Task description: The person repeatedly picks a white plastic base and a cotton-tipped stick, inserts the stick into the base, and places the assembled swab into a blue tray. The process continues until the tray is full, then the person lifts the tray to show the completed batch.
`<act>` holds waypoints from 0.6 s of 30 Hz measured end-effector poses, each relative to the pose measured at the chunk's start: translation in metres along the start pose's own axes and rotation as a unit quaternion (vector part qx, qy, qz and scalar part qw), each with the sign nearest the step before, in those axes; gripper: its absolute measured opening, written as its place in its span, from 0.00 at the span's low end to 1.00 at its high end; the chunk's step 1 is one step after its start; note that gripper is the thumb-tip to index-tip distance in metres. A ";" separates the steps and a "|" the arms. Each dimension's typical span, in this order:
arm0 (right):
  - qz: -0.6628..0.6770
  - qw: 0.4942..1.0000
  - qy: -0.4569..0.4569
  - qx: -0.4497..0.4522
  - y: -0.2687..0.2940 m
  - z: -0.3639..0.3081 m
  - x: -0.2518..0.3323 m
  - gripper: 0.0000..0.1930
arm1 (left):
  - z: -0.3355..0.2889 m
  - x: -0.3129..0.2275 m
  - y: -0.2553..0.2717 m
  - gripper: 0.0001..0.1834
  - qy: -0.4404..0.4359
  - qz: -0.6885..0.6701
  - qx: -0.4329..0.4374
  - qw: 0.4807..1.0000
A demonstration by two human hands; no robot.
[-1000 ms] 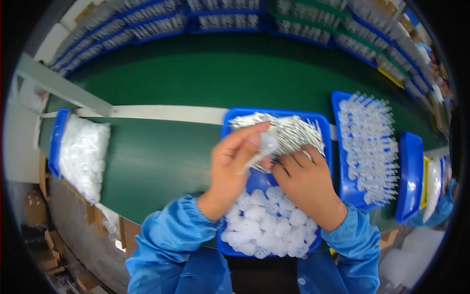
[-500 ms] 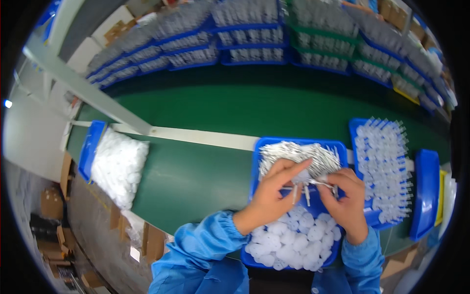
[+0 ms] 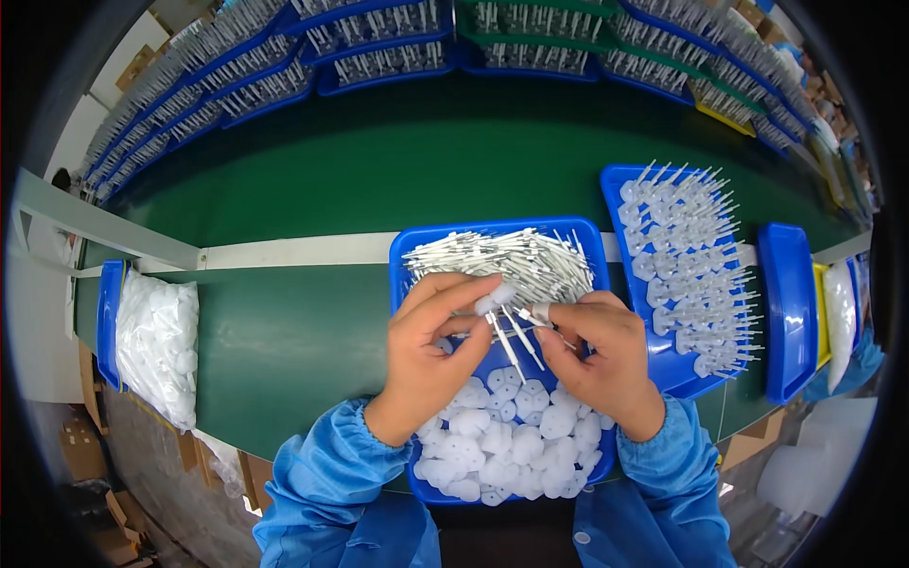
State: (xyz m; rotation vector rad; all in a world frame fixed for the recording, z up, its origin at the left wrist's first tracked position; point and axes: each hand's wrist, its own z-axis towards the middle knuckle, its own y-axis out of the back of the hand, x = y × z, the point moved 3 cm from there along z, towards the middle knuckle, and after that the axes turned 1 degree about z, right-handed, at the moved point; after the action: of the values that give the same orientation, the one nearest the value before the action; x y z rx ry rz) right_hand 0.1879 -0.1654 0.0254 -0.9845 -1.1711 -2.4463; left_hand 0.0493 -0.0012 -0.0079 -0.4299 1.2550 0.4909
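Note:
Between the thumb and fingers of my left hand [image 3: 423, 346], a small translucent white plastic disc [image 3: 495, 299] is pinched. Thin white-and-metal pins [image 3: 517, 343] slant down below it. Close against them, my right hand [image 3: 603, 355] has its thumb and forefinger drawn together on a thin pin, largely hidden by the fingers; a pale wrap circles one fingertip. Both hands are above a blue tray [image 3: 399, 254]. Loose pins [image 3: 521, 263] fill its far part, and a heap of lobed white discs [image 3: 502, 440] lies in its near part.
To the right, another blue tray [image 3: 612, 182] holds rows of discs with upright pins [image 3: 677, 275]. Beyond it stands a blue tray [image 3: 788, 312] beside a yellow one. A bag of white discs [image 3: 159, 346] sits at the left. Stacked filled trays [image 3: 379, 57] line the back.
The whole view has shifted, so the trays appear farther left and higher. My hands stay together over the tray; the disc and hanging pins now show more plainly.

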 end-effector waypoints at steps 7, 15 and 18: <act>0.012 1.000 -0.008 -0.016 -0.002 -0.004 -0.002 0.12 | 0.001 0.002 0.000 0.26 -0.018 0.039 0.004 0.999; -0.003 1.000 0.001 0.012 0.003 0.000 0.005 0.11 | 0.003 0.001 -0.003 0.24 -0.023 0.069 0.002 0.997; -0.022 1.000 0.018 0.004 0.005 0.000 0.000 0.12 | 0.004 0.003 -0.002 0.24 -0.025 0.115 0.026 0.993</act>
State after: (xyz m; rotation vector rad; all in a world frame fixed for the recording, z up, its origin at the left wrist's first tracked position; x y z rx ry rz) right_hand 0.1903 -0.1689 0.0277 -0.9190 -1.2011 -2.4805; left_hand 0.0542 0.0000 -0.0097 -0.2282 1.2722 0.6599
